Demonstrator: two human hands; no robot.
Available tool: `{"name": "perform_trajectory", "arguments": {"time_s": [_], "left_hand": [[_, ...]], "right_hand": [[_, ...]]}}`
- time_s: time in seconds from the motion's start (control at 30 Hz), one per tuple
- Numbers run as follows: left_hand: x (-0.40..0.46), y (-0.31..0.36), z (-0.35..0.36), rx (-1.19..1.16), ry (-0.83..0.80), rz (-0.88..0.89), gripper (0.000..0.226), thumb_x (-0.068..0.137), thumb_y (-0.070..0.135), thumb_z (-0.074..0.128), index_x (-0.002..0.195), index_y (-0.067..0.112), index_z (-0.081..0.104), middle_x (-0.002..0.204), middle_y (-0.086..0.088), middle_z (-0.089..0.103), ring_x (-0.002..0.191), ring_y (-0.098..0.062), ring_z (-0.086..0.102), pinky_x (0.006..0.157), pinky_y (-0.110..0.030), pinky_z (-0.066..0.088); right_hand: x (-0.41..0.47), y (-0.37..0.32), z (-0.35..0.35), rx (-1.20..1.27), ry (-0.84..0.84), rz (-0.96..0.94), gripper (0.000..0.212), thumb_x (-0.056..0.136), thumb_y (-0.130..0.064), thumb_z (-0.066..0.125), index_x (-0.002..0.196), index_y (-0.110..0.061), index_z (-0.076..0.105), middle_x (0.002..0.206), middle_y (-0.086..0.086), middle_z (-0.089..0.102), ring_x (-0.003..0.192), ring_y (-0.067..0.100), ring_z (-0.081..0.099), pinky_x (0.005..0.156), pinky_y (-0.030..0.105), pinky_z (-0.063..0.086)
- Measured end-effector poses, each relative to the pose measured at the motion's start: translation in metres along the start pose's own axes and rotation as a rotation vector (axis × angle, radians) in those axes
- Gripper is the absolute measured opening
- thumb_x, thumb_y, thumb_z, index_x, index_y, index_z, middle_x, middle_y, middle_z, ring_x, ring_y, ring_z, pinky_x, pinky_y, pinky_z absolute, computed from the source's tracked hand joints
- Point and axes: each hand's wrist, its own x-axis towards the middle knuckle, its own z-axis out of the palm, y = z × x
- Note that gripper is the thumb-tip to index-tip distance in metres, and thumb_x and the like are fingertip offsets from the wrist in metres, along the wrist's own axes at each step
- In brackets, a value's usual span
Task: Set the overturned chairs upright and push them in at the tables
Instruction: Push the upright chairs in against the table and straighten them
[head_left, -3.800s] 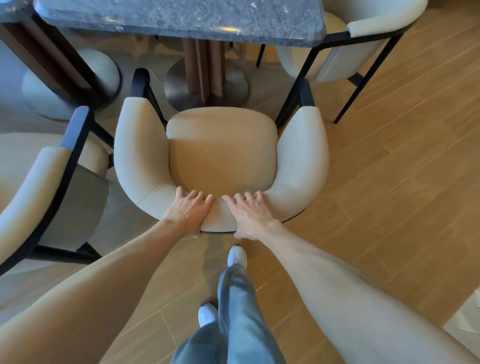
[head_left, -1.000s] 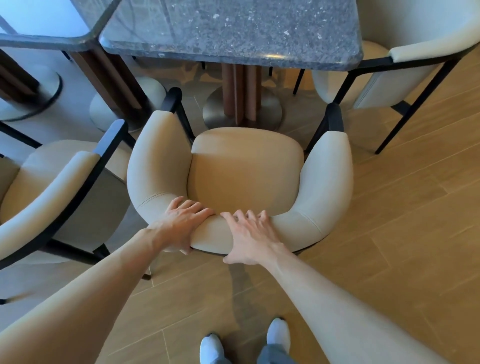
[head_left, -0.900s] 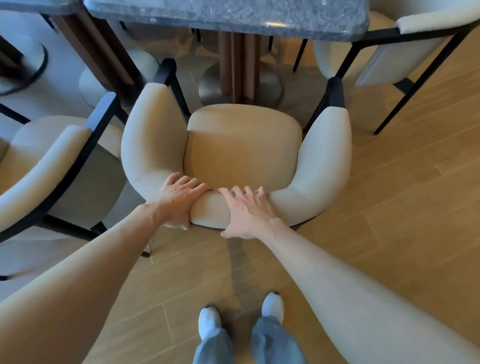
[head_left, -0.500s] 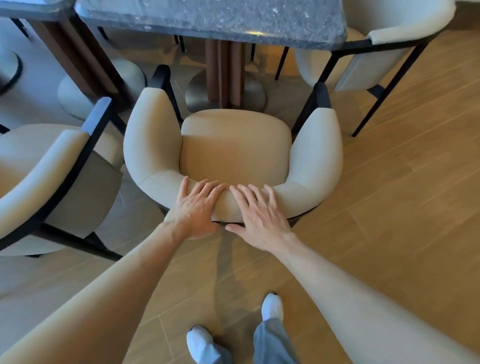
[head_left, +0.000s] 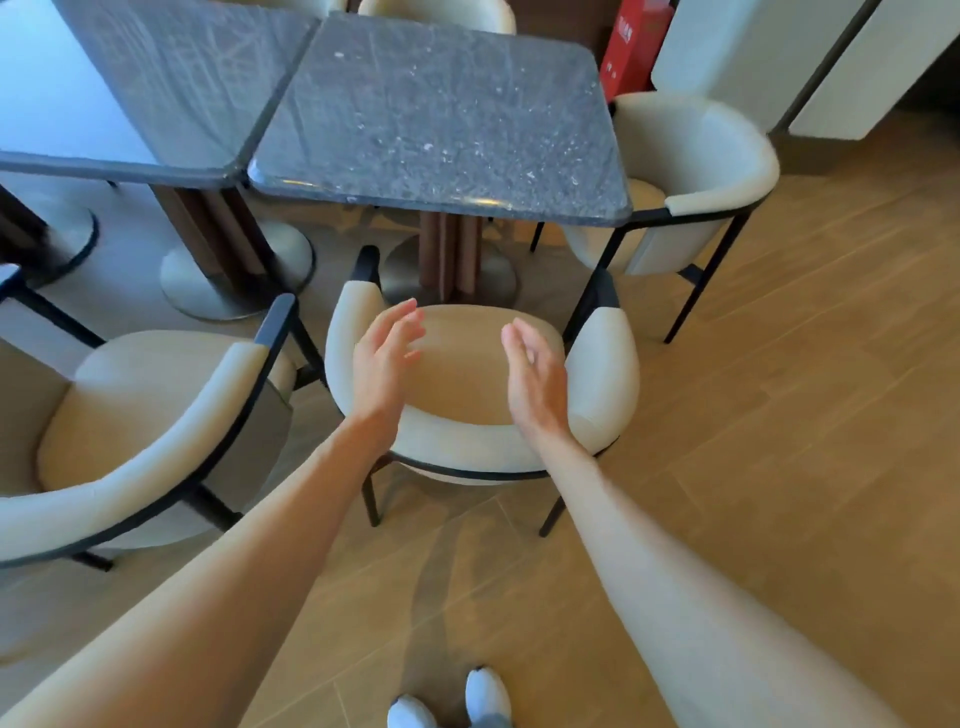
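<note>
Both hands, left (head_left: 385, 358) and right (head_left: 535, 374), now lifted off the upright chair (head_left: 483, 447), empty and relaxed, apart above its seat; chair apparently placed at the table (head_left: 441, 124).

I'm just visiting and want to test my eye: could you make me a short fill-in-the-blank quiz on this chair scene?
1. The middle chair stands on its ____.
2. Both hands, left hand and right hand, hold ____.
3. The speckled table has a ____ top.
4. The red box stands beyond the table's far ____ corner.

Missing words: legs; nothing; dark grey; right
</note>
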Motion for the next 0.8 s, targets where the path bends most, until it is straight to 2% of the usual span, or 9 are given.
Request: {"name": "perform_trajectory", "arguments": {"time_s": [0.03, 0.13, 0.2, 0.27, 0.33, 0.5, 0.6, 0.7, 0.8], "left_hand": [[-0.006, 0.016, -0.013, -0.072, 0.062, 0.018, 0.036, 0.095, 0.029, 0.053, 0.127, 0.018, 0.064, 0.125, -0.002, 0.067, 0.116, -0.016, 0.062, 0.101, -0.035, 0.050], [-0.028, 0.052, -0.060, -0.141, 0.202, 0.081, 0.029, 0.101, 0.021, 0.049, 0.123, 0.014, 0.066, 0.117, -0.004, 0.071, 0.110, -0.018, 0.066, 0.097, -0.036, 0.053], [-0.043, 0.071, -0.096, -0.127, 0.265, 0.120, 0.030, 0.102, 0.020, 0.046, 0.126, 0.012, 0.064, 0.118, -0.006, 0.070, 0.112, -0.023, 0.064, 0.098, -0.038, 0.052], [-0.056, 0.088, -0.129, -0.107, 0.299, 0.166, 0.030, 0.103, 0.021, 0.046, 0.126, 0.013, 0.064, 0.120, -0.007, 0.070, 0.113, -0.024, 0.064, 0.100, -0.039, 0.051], [-0.067, 0.099, -0.166, -0.108, 0.318, 0.221, 0.030, 0.102, 0.023, 0.048, 0.125, 0.014, 0.065, 0.117, -0.005, 0.071, 0.111, -0.023, 0.065, 0.099, -0.040, 0.052], [-0.087, 0.112, -0.276, -0.079, 0.355, 0.315, 0.030, 0.101, 0.027, 0.050, 0.125, 0.016, 0.065, 0.121, -0.007, 0.070, 0.113, -0.022, 0.066, 0.098, -0.038, 0.052], [-0.097, 0.104, -0.363, -0.083, 0.390, 0.325, 0.026, 0.100, 0.027, 0.051, 0.119, 0.021, 0.067, 0.119, -0.004, 0.071, 0.112, -0.018, 0.066, 0.096, -0.036, 0.053], [-0.107, 0.095, -0.455, -0.049, 0.339, 0.304, 0.025, 0.094, 0.035, 0.054, 0.114, 0.027, 0.068, 0.120, -0.002, 0.071, 0.114, -0.017, 0.066, 0.096, -0.035, 0.053], [-0.118, 0.087, -0.536, 0.022, 0.343, 0.230, 0.034, 0.090, 0.036, 0.055, 0.117, 0.020, 0.067, 0.122, -0.008, 0.069, 0.113, -0.017, 0.065, 0.096, -0.036, 0.054]], "right_hand": [[-0.001, -0.017, 0.001, 0.052, 0.034, -0.011, 0.052, 0.102, -0.050, 0.041, 0.145, -0.023, 0.050, 0.146, -0.004, 0.054, 0.120, -0.004, 0.053, 0.095, 0.008, 0.039], [-0.009, -0.066, 0.015, 0.183, 0.055, -0.013, 0.054, 0.097, -0.052, 0.041, 0.138, -0.021, 0.057, 0.135, -0.003, 0.061, 0.124, 0.011, 0.057, 0.110, 0.038, 0.043], [-0.020, -0.098, 0.033, 0.241, 0.018, -0.055, 0.046, 0.094, -0.052, 0.042, 0.127, -0.028, 0.063, 0.124, -0.008, 0.066, 0.119, 0.009, 0.060, 0.109, 0.044, 0.045], [-0.033, -0.127, 0.058, 0.279, -0.021, -0.099, 0.044, 0.094, -0.051, 0.043, 0.126, -0.029, 0.063, 0.121, -0.008, 0.067, 0.117, 0.009, 0.062, 0.108, 0.045, 0.046], [-0.048, -0.153, 0.090, 0.297, -0.061, -0.120, 0.053, 0.093, -0.052, 0.043, 0.133, -0.022, 0.060, 0.127, -0.004, 0.066, 0.120, 0.011, 0.061, 0.109, 0.045, 0.045], [-0.101, -0.198, 0.187, 0.294, -0.137, -0.178, 0.057, 0.090, -0.052, 0.045, 0.133, -0.018, 0.062, 0.126, -0.003, 0.068, 0.115, 0.011, 0.064, 0.108, 0.047, 0.046], [-0.133, -0.212, 0.247, 0.286, -0.193, -0.241, 0.054, 0.094, -0.048, 0.046, 0.134, -0.015, 0.060, 0.129, 0.000, 0.067, 0.112, 0.011, 0.065, 0.104, 0.044, 0.050], [-0.163, -0.215, 0.303, 0.273, -0.184, -0.302, 0.046, 0.094, -0.044, 0.047, 0.129, -0.018, 0.062, 0.126, -0.001, 0.068, 0.111, 0.010, 0.066, 0.100, 0.040, 0.052], [-0.200, -0.214, 0.353, 0.248, -0.186, -0.265, 0.036, 0.097, -0.041, 0.047, 0.124, -0.023, 0.061, 0.121, -0.002, 0.069, 0.111, 0.011, 0.066, 0.099, 0.041, 0.053]]}}
